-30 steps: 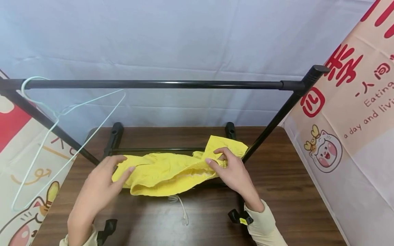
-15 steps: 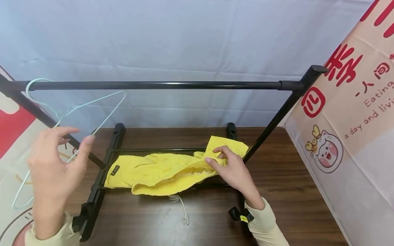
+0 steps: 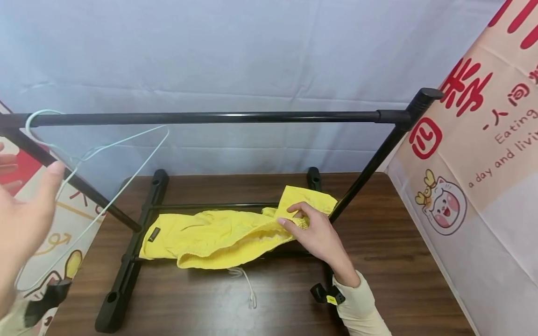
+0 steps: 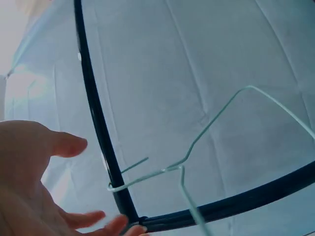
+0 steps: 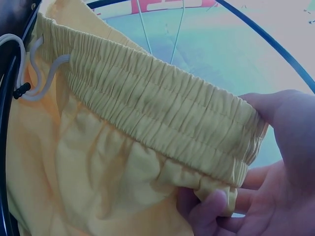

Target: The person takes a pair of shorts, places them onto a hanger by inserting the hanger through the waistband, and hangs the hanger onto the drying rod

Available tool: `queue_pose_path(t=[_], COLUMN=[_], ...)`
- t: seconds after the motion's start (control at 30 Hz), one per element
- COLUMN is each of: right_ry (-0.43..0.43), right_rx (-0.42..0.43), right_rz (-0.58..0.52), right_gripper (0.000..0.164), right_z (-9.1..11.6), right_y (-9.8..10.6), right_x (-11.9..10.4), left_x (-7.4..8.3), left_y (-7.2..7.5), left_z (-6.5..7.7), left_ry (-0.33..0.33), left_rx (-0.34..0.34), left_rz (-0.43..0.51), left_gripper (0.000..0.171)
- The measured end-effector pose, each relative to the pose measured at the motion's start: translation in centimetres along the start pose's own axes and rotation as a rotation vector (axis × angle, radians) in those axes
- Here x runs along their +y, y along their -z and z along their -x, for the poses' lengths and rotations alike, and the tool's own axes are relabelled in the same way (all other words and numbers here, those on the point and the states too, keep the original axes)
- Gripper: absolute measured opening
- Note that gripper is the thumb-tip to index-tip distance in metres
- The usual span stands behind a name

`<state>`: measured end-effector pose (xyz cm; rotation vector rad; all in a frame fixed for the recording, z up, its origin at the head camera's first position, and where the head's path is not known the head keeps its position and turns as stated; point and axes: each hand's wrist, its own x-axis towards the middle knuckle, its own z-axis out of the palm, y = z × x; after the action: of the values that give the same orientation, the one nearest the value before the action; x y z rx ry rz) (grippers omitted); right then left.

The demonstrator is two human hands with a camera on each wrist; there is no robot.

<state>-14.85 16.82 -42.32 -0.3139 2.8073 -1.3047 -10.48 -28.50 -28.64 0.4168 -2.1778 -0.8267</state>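
Observation:
Yellow pants (image 3: 206, 231) with an elastic waistband lie across the lower bars of a black clothes rack (image 3: 235, 117). My right hand (image 3: 321, 233) grips the right end of the waistband (image 5: 162, 105) between thumb and fingers. A white drawstring (image 5: 59, 61) shows at the band's far end. On the left of the top rail hangs a bare pale green wire hanger (image 3: 126, 138). My left hand (image 3: 23, 219) is beside it, fingers spread, partly cut off by the frame edge. In the left wrist view that hand (image 4: 29, 182) holds nothing, apart from the hanger's hook.
Black slanted posts (image 3: 371, 161) flank the rack on both sides. Its left foot (image 3: 119, 289) stands on a brown wooden table (image 3: 403, 280). White cloth (image 3: 235, 56) covers the back, and a printed sheet (image 3: 487, 186) hangs at the right.
My left hand has left the pants' left side and moved far left to the hanger, baring a dark label on the cloth. The right hand keeps its hold.

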Motion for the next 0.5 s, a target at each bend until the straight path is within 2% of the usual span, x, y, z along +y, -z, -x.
queue_pose_path(t=[0.07, 0.17, 0.2, 0.27, 0.4, 0.5], right_ry=[0.006, 0.008, 0.008, 0.003, 0.010, 0.011], right_rx=[0.001, 0.007, 0.008, 0.006, -0.002, -0.003], right_rz=[0.007, 0.012, 0.014, 0.008, 0.005, 0.004], right_gripper=[0.050, 0.050, 0.049, 0.049, 0.049, 0.048], right_z=[0.0, 0.0, 0.0, -0.1, -0.1, 0.0], right_y=[0.0, 0.1, 0.1, 0.1, 0.0, -0.2], right_x=[0.1, 0.1, 0.1, 0.1, 0.0, 0.1], left_x=[-1.0, -2.8, -3.4, -4.4, -4.5, -3.6], left_y=[0.4, 0.6, 0.6, 0.5, 0.2, -0.3], left_z=[-0.8, -2.3, -2.7, -3.7, -4.9, -5.3], left_ry=[0.049, 0.041, 0.039, 0.035, 0.043, 0.046], left_rx=[-0.034, -0.093, -0.146, -0.272, -0.546, -0.648], left_rz=[-0.022, -0.034, -0.047, -0.009, 0.016, -0.009], left_gripper=[0.057, 0.052, 0.051, 0.050, 0.060, 0.057])
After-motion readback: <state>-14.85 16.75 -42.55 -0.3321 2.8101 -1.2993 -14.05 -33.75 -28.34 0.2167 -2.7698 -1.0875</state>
